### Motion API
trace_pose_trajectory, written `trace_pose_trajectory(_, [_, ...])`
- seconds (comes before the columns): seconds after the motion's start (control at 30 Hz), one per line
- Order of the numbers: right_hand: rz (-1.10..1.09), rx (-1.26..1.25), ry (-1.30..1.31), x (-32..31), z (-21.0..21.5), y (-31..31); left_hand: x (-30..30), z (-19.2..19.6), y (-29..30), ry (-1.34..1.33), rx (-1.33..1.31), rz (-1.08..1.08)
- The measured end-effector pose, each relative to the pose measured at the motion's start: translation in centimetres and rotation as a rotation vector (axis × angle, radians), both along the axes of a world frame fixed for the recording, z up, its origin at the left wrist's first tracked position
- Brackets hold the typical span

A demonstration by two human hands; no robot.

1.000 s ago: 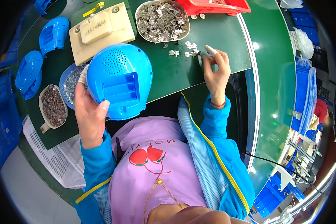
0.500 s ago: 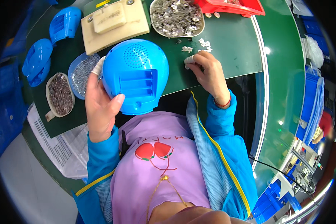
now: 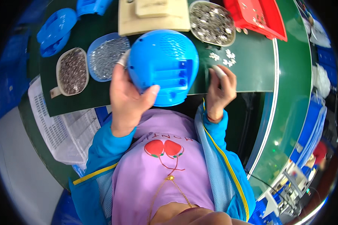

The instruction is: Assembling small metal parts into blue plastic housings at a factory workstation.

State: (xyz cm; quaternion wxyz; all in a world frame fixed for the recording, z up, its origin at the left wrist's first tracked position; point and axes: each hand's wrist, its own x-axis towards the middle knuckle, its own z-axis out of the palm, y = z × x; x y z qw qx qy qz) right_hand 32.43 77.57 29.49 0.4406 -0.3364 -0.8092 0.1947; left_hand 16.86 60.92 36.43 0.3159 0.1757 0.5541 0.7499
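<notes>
My left hand (image 3: 129,99) grips a rounded blue plastic housing (image 3: 143,52) from its left side, the thumb on its front edge. The housing has a cluster of small holes near the top and a recessed, ribbed compartment facing up. To its right, my right hand (image 3: 222,87) hovers near the table edge with fingers curled and thumb and index tip close together; whatever sits between them is too small to make out. Light tape wraps a finger on each hand. Small white pieces (image 3: 229,58) lie loose on the green mat just beyond the right hand.
A tray of small metal parts (image 3: 211,24) and a red bin (image 3: 278,28) stand at the back right. Behind the housing is a cream block (image 3: 127,22). Leftward are a blue dish of screw-like pieces (image 3: 109,56), a beige scoop (image 3: 59,75), blue shells (image 3: 56,26) and a white basket (image 3: 50,131).
The view has shifted, so the table things sit further right. My right hand has drawn back from the white pieces toward the housing, and the housing has turned slightly.
</notes>
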Motion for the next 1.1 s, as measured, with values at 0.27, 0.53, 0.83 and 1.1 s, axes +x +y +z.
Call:
trace_pose_trajectory(0.27, [0.391,-0.186,0.367,-3.1,6.4,-1.9,1.2,-0.8,-0.1,0.202,0.043,0.041])
trace_pose_trajectory(0.53, [0.265,0.207,0.098,-4.2,6.9,-2.9,1.8,-0.4,0.0,0.241,0.071,0.085])
trace_pose_trajectory(0.83, [0.221,0.235,0.028,-4.0,6.1,-3.1,2.9,-0.8,0.3,0.268,0.085,0.110])
trace_pose_trajectory(1.1, [0.376,0.070,0.164,-3.5,5.7,-3.6,1.4,-0.5,-0.3,0.147,0.041,0.043])
